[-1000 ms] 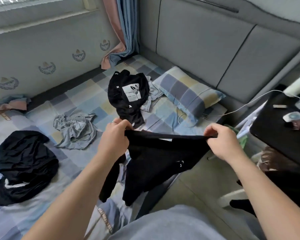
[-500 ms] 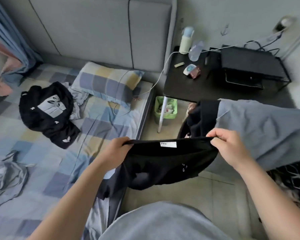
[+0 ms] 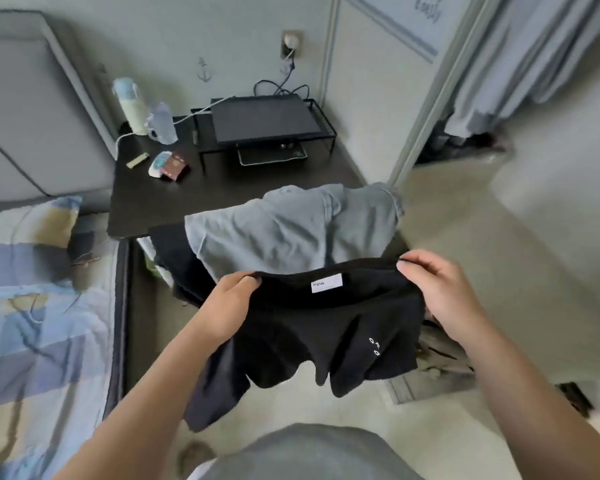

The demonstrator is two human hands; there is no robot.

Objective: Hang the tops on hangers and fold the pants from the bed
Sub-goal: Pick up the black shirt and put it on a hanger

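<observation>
Both hands pinch the waistband of one pair of black shorts (image 3: 326, 337). The left hand (image 3: 234, 299) curls over the band's left end, and the right hand (image 3: 437, 289) grips the right end between thumb and fingers, so the band is stretched taut between them. The shorts hang in the air in front of the black desk (image 3: 194, 192), their hems loose above the pale floor (image 3: 465, 237). Just behind the band, one blue-grey garment (image 3: 291, 233) lies draped at the desk's near edge. The bed (image 3: 32, 323) runs along the left of the desk, and to the desk's right the floor is open. The shorts are plain black, with one white label (image 3: 327, 284) inside the waistband and a few small white marks on the leg below the right hand
</observation>
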